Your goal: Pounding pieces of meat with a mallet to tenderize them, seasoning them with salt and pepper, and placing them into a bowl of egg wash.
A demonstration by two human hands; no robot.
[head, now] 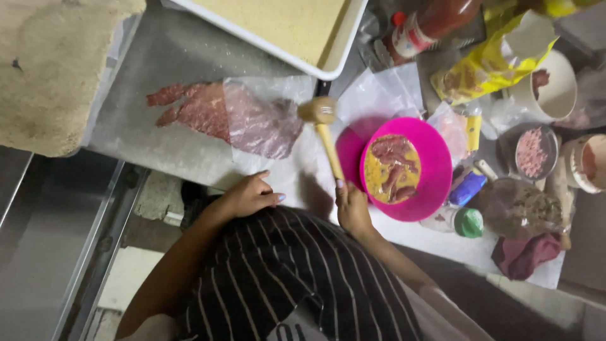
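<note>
My right hand (351, 207) grips the handle of a wooden mallet (320, 120), whose head hangs over the clear plastic sheet just right of the meat. A flat piece of raw red meat (208, 110) lies on the steel counter (145, 76), its right part covered by plastic wrap (265, 126). My left hand (251, 196) rests at the near edge of the sheet, below the meat, with nothing in it. A pink bowl (435, 183) with meat strips in yellow marinade stands right of the mallet.
A white tray of crumbs (328, 60) sits at the back. To the right crowd a red sauce bottle (432, 22), a yellow bag (489, 63), a white cup (555, 85), small bowls, a green-capped bottle (468, 222) and a maroon cloth (522, 256).
</note>
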